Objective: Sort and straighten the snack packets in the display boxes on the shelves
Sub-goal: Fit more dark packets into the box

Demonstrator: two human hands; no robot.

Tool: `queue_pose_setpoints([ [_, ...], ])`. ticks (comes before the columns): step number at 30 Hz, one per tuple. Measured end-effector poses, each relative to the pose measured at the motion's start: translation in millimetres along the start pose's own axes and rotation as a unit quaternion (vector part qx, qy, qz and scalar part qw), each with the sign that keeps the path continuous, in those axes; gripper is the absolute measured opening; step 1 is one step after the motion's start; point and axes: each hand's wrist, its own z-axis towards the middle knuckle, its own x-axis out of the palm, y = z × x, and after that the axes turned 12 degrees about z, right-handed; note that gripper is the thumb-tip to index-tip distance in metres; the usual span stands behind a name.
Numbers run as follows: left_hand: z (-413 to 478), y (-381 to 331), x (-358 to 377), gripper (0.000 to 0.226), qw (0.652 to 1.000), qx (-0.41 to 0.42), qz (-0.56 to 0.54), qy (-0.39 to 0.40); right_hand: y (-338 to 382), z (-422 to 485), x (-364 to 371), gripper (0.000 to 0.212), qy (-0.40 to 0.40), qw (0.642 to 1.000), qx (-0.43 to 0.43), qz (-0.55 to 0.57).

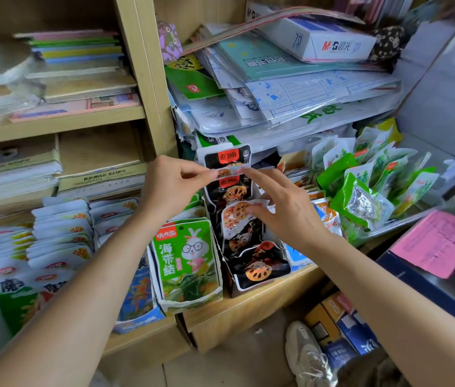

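Over torn box (228, 276), left hand (165, 188) pinches glossy packet (229, 172)

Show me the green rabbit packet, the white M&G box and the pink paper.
green rabbit packet (192, 248), head view, on the rabbit's face.
white M&G box (336, 46), head view, on its printed long side.
pink paper (436, 241), head view, on the sheet's middle.

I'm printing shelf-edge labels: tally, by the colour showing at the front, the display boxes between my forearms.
Green kelp-knot box: 1
Black lotus-root box: 1
Blue boxes: 2, the left blue box beside the green one, and the right blue box beside the black one, only partly in view
Total: 4
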Motion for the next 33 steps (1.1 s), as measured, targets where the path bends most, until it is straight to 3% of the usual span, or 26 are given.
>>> queue_pose_setpoints([
  [4,-2.2,1.3,5.0,0.007,0.999,0.013,0.01,-0.038,1.6,-2.4,0.2,0.059,0.0,1.0,0.01,-0.014],
  [8,-4.8,-6.3,7.1,0.015,0.989,0.071,0.011,-0.127,-6.0,-2.7,4.2,0.023,0.016,0.999,0.007,-0.035],
  [11,1.4,-3.7,2.1,0.013,0.988,0.078,-0.003,-0.134,-6.5,-4.2,7.7,0.016,0.029,0.999,-0.002,-0.046],
  [15,-3.8,0.0,2.4,0.006,0.996,0.033,-0.029,-0.073,-0.3,-5.8,2.5,0.032,0.007,0.998,0.056,0.015],
  [21,-11.4,-11.8,-10.2,0.021,0.978,-0.044,-0.163,-0.123,8.1,-2.8,3.0,0.077,-0.024,0.98,0.159,0.12],
  [24,-17.2,-16.7,-7.4,0.022,0.961,-0.079,-0.243,-0.104,7.5,0.6,3.4,0.092,-0.005,0.967,0.19,0.171],
  [28,-21.9,-20.6,0.7,0.02,0.944,-0.1,-0.311,-0.048,6.8,3.5,-1.7,0.089,-0.024,0.93,0.223,0.292],
  [33,-23.0,-24.3,4.4,0.019,0.924,-0.117,-0.364,0.009,1.2,10.1,-15.4,0.045,-0.146,0.844,0.255,0.449],
])
